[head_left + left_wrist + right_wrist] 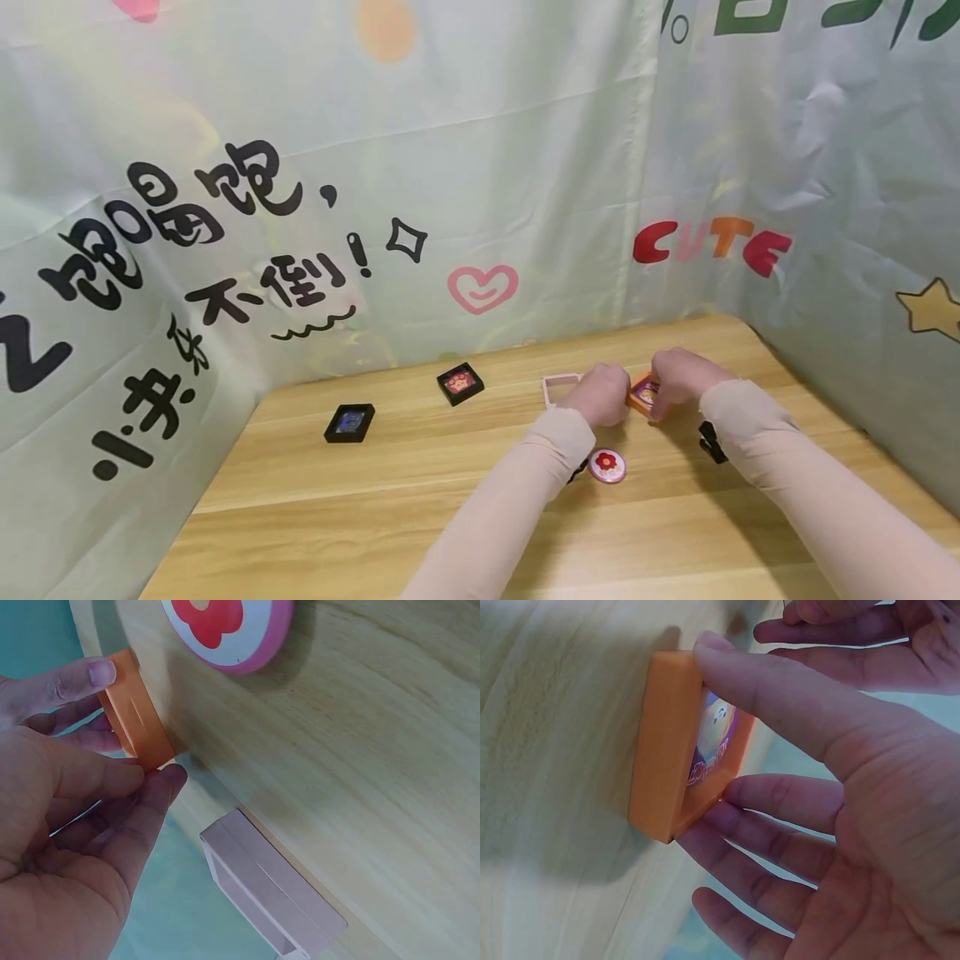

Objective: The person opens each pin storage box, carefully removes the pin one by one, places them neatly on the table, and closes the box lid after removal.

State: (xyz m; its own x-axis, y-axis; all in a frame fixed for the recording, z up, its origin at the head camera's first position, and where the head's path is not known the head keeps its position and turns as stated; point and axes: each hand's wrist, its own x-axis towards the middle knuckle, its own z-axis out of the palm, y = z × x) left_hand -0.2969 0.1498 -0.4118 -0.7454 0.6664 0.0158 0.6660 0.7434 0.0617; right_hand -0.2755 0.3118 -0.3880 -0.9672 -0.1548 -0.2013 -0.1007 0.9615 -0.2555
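Both hands meet at a small square orange frame (640,407), which holds a purple picture. In the right wrist view my right hand (678,383) grips this orange frame (660,750), thumb on one edge and fingers spread along the opposite side. My left hand (602,393) pinches at a corner of the orange frame (141,720) between thumb and index finger, as the left wrist view shows. A pale pink frame (270,877) stands beside the left hand. Nearer to me, a round badge (607,466) with a red flower and pink rim lies on the table.
Two black square frames lie to the left: one (469,396) with a red picture, the other (341,438) with a blue one. The wooden table (315,517) ends against printed cloth (525,200) at the back and sides. A black wrist device (711,442) hangs under the right sleeve.
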